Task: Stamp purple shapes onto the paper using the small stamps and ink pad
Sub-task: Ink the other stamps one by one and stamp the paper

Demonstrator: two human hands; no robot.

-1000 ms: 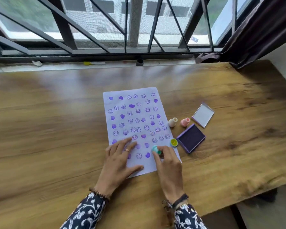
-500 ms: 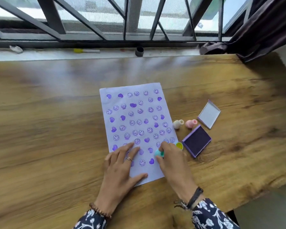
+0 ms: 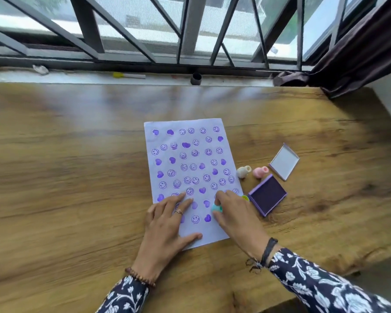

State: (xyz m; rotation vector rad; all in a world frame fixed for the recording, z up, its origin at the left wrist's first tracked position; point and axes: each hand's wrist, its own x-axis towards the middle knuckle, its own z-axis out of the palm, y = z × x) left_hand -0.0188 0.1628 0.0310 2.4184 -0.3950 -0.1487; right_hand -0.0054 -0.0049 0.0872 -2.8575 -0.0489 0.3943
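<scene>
A white paper (image 3: pixel 190 154) covered with several purple hearts and smiley faces lies on the wooden table (image 3: pixel 77 177). My left hand (image 3: pixel 167 224) rests flat on the paper's lower left part, fingers spread. My right hand (image 3: pixel 237 218) pinches a small teal stamp (image 3: pixel 216 208) down onto the paper's lower right part. A yellow stamp (image 3: pixel 245 197) lies at the paper's right edge, partly hidden by my right hand. The open purple ink pad (image 3: pixel 268 194) sits just right of it. A white stamp (image 3: pixel 243 172) and a pink stamp (image 3: pixel 260 172) lie beyond the pad.
The ink pad's lid (image 3: pixel 283 164) lies open-side up to the right of the pink stamp. A windowsill with a yellow-tipped marker (image 3: pixel 128 75) and a small dark cap (image 3: pixel 196 79) runs along the table's far edge. A dark curtain (image 3: pixel 359 53) hangs at the far right.
The head camera has tilted, so everything sits lower in view. My right hand holds the teal stamp at nearly the same spot on the paper. My left hand stays flat on it.
</scene>
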